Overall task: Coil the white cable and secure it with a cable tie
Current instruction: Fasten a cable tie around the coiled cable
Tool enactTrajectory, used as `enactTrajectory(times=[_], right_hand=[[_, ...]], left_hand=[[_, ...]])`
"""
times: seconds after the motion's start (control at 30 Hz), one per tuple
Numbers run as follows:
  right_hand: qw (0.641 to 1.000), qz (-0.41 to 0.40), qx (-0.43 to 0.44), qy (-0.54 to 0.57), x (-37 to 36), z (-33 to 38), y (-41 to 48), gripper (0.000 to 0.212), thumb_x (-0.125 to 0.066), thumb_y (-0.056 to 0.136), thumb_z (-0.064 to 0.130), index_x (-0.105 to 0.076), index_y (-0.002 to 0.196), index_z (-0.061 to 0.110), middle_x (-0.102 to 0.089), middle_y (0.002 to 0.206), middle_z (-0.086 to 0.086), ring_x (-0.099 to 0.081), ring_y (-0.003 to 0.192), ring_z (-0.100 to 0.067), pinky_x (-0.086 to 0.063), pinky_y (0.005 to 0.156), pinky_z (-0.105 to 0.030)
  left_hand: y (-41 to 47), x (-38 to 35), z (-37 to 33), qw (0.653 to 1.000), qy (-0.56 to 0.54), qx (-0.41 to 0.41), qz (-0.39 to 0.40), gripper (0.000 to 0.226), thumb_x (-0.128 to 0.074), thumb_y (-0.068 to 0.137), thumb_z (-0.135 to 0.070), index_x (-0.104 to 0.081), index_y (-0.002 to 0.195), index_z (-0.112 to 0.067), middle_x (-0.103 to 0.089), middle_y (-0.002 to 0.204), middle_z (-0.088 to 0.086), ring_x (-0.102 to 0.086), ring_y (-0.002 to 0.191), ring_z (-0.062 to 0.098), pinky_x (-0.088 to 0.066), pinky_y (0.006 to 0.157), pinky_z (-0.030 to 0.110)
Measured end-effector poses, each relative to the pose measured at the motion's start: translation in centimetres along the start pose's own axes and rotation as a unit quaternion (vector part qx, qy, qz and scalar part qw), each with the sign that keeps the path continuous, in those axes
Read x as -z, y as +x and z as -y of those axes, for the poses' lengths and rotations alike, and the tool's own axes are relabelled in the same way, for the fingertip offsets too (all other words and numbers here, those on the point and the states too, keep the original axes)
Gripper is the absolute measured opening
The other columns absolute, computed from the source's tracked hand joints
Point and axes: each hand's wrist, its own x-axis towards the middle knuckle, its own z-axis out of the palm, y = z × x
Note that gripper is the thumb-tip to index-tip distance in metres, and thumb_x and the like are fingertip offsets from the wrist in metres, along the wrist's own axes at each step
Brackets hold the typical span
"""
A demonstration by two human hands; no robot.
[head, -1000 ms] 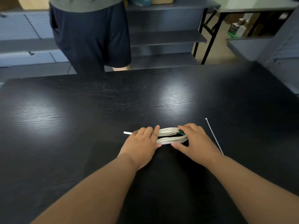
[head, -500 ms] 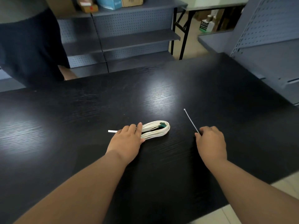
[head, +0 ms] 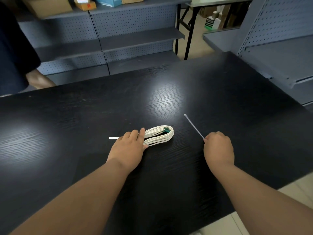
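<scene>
Pressing flat on the left end of the coiled white cable, the left hand lies palm down with fingers extended, pinning the loops to the black table. The coil sits near the table's centre, an elongated oval of several loops running from 9 o'clock to 3 o'clock. A green connector shows inside the loop at its right end. A short white end piece projects from under the left hand toward 9 o'clock.

The right hand is curled closed, pinching the near end of the cable tie at its fingertips. The tie is a thin pale strip running from the hand toward 11 o'clock, its far tip close to the table surface; contact with the table cannot be confirmed. The tie is at 3 o'clock from the coil, apart from it.

At 12 o'clock beyond the table stands blue-grey perforated shelving. Cardboard boxes and a blue box occupy the top shelf; an orange label on 1 carton is too blurred to read. No brand or writing is legible anywhere. Another person's dark garment is partly visible at 10 o'clock.
</scene>
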Motion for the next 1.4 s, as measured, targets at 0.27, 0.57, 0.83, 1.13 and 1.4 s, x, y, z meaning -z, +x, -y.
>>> enactTrajectory(times=[0.27,0.57,0.83,1.13,1.4], right_hand=[[1.000,0.027,0.008,-0.013,-0.2,1.8,-0.6,0.016,-0.043,0.089,-0.002,-0.057,0.097,0.001,-0.056,0.107,-0.015,-0.053,0.099,-0.028,-0.040,0.072,-0.031],[0.984,0.082,-0.024,0.156,-0.9,3.5,-0.2,0.020,-0.043,0.095,0.011,-0.059,0.102,0.002,-0.061,0.105,-0.012,-0.054,0.085,-0.019,-0.041,0.069,-0.028],[0.898,0.167,-0.113,0.392,-0.8,5.0,-0.1,0.022,-0.046,0.096,0.014,-0.056,0.076,0.017,-0.064,0.095,-0.007,-0.056,0.084,-0.016,-0.045,0.076,-0.030],[0.864,0.180,-0.152,0.446,-0.8,5.0,-0.7,0.012,-0.048,0.096,0.014,-0.059,0.092,0.016,-0.062,0.086,-0.002,-0.057,0.084,-0.014,-0.051,0.089,-0.035],[0.855,0.175,-0.173,0.456,-0.2,4.4,-0.4,0.011,-0.048,0.095,0.013,-0.058,0.093,0.015,-0.061,0.085,-0.003,-0.057,0.081,-0.014,-0.050,0.085,-0.032]], left_hand=[[0.0,-0.3,0.0,1.000,0.002,0.001,-0.012,0.061,-0.021,0.100,-0.042,0.000,0.149,-0.012,-0.034,0.140,0.003,-0.036,0.127,0.021,-0.032,0.106,0.033],[0.1,-0.3,0.2,0.999,-0.031,0.000,-0.025,0.061,-0.024,0.099,-0.043,-0.003,0.149,-0.014,-0.033,0.141,0.003,-0.035,0.128,0.020,-0.032,0.107,0.032],[-0.4,-0.8,0.2,0.999,-0.010,-0.009,-0.046,0.065,-0.023,0.099,-0.045,0.001,0.149,-0.012,-0.025,0.150,0.005,-0.026,0.136,0.020,-0.022,0.114,0.033],[-0.8,-1.7,0.4,0.997,-0.017,-0.004,-0.078,0.064,-0.029,0.090,-0.045,-0.044,0.134,-0.001,-0.064,0.108,0.008,-0.062,0.095,0.022,-0.053,0.085,0.034],[-0.9,-2.3,1.0,0.989,-0.027,-0.037,-0.139,0.054,-0.033,0.083,-0.038,-0.054,0.122,-0.007,-0.066,0.092,0.002,-0.064,0.079,0.018,-0.057,0.070,0.030]])
